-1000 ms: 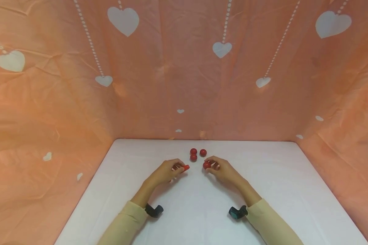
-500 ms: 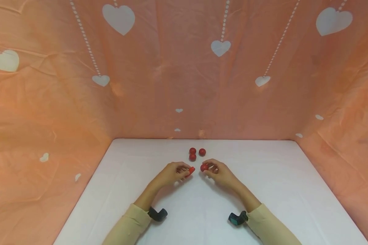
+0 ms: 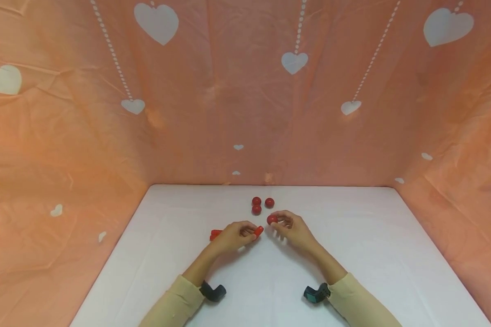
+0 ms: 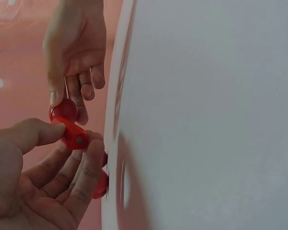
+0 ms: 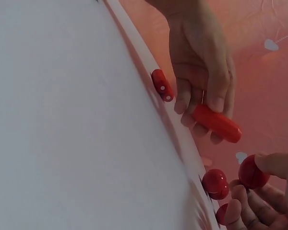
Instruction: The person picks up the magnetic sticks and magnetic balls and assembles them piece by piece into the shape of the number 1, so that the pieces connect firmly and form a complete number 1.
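My left hand (image 3: 234, 237) pinches a short red rod (image 3: 258, 231) between thumb and fingers; in the left wrist view a small grey dot shows on the rod's end. Opposite it, my right hand (image 3: 297, 230) holds a red ball (image 3: 272, 220) by thumb and fingertips. In the head view a narrow gap separates rod and ball. Both appear raised over the white table. Past the hands lie three more red balls: one at the back (image 3: 256, 200), one just in front of it (image 3: 256, 210) and one to the right (image 3: 269, 202).
Red rods (image 3: 215, 233) lie on the white table (image 3: 352, 227) behind my left wrist, partly hidden; the right wrist view shows two rods (image 5: 161, 84) side by side, with pale dots on their ends. An orange cloth (image 3: 253, 113) with white hearts encloses the table's back and sides.
My left hand has moved right and nearer to me, bringing the rod close to the ball. Red rods have come into view behind it. The right hand shifted slightly left.
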Demonstrator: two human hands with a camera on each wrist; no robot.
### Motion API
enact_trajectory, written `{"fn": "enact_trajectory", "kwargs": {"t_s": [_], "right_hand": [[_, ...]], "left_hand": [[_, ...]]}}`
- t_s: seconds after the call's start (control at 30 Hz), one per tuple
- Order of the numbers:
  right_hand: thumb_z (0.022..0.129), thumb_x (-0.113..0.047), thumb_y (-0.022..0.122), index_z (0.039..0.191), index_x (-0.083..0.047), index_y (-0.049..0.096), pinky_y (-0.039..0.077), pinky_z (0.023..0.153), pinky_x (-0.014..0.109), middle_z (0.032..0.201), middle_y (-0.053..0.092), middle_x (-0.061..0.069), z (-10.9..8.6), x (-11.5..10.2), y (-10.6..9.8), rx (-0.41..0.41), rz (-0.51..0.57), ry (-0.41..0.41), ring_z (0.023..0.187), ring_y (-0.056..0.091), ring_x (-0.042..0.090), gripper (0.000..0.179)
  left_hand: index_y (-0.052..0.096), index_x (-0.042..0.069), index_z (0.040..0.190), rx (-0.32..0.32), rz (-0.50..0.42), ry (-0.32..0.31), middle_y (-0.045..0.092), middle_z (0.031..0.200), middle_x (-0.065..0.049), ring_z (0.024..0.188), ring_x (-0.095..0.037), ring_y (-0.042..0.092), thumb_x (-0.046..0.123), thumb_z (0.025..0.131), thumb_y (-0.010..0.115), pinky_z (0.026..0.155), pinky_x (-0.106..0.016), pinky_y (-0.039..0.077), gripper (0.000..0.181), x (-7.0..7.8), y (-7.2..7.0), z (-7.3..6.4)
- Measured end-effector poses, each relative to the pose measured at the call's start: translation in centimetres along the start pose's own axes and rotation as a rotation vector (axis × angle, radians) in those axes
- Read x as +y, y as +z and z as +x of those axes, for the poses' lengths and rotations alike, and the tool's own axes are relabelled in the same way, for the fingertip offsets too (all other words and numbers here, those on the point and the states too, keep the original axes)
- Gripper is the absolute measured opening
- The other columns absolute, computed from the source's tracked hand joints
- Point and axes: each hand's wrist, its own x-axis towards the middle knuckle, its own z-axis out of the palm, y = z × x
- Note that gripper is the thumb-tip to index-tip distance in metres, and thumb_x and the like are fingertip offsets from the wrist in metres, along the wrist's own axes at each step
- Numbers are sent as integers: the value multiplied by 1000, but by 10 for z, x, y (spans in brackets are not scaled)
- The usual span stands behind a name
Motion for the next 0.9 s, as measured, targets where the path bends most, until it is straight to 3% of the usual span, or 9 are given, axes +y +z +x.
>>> {"fn": "enact_trajectory", "kwargs": {"t_s": [0.2, 0.63, 0.9], "right_hand": [[105, -17, 71, 137, 0, 66, 57, 71, 28, 117, 77, 19, -3, 2, 1, -31, 88, 33, 86, 72, 24, 37], [107, -22, 69, 141, -3, 65, 53, 66, 25, 113, 74, 16, -1, 5, 6, -66, 100, 50, 82, 65, 20, 40], [107, -23, 68, 140, -2, 65, 52, 66, 26, 114, 76, 12, -1, 7, 8, -86, 122, 43, 83, 65, 19, 40]], "left_hand": [[72, 10, 124, -7, -32, -49, 75, 96, 0, 82, -15, 67, 22, 101, 76, 72, -28, 59, 26, 2, 7, -3], [70, 11, 124, -45, -49, -62, 76, 95, 0, 81, -16, 67, 21, 103, 73, 76, -31, 58, 23, 5, 13, -4], [70, 11, 123, -53, -31, -43, 74, 91, 2, 79, -15, 65, 21, 103, 73, 72, -28, 55, 22, 2, 19, -2]]}}
